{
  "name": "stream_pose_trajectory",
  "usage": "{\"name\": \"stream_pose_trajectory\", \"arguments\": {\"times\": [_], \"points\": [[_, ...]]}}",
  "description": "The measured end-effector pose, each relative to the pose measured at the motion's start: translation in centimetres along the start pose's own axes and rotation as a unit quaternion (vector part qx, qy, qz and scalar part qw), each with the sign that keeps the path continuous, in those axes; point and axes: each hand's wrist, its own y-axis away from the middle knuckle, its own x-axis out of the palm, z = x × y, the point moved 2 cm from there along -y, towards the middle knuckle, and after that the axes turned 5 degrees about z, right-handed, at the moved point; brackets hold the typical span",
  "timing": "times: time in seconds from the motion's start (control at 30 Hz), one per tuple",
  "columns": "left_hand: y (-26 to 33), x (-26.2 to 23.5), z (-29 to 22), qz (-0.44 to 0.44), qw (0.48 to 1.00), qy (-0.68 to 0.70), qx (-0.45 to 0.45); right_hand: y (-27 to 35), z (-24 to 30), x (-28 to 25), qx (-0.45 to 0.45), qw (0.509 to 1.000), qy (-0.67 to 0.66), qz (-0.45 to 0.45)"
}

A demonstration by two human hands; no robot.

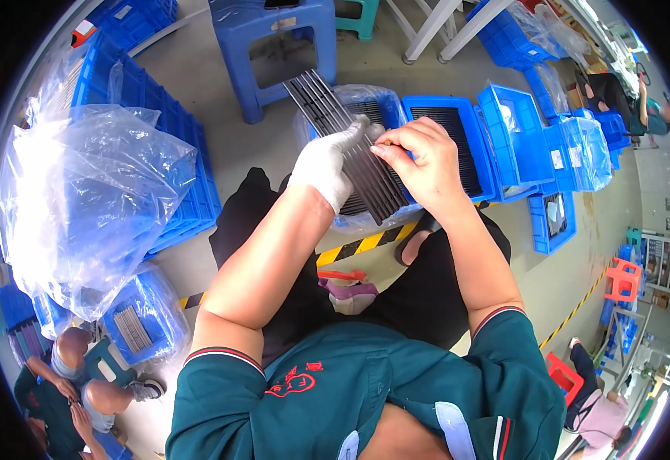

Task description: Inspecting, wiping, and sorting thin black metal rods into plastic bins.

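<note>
My left hand [323,165], in a white glove, is closed around a bundle of long, thin dark grey strips [369,184]. The bundle slants from upper left to lower right above my lap. At its right edge, my bare right hand [429,165] pinches with thumb and forefinger. What lies between those fingertips is too small to make out. Under the bundle stands a plastic-lined blue bin [392,102] with more dark strips in it. Just right of this, another blue bin [491,180] holds a row of similar dark strips [465,157].
A blue stool [237,57] stands beyond the bins. Stacked blue crates [185,138] with a loose clear plastic bag [93,184] rise at left. More blue bins [515,130] line the right. Yellow-black tape [365,244] crosses the floor. Other people sit at lower left and far right.
</note>
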Motion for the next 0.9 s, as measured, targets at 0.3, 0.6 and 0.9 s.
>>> {"name": "stream_pose_trajectory", "arguments": {"times": [0.3, 0.6, 0.9], "points": [[0.4, 0.2, -0.1, 0.006, 1.000, -0.021, 0.009, 0.1, 1.5, 0.5, -0.095, 0.987, 0.127, 0.015], [0.2, -0.3, 0.1, 0.016, 0.999, 0.017, -0.024, 0.1, 1.6, 0.3, -0.107, 0.982, 0.153, 0.042], [0.6, 1.4, 0.1, 0.010, 0.998, -0.058, 0.032, 0.1, 1.9, -0.7, -0.126, 0.982, 0.133, -0.046]]}}
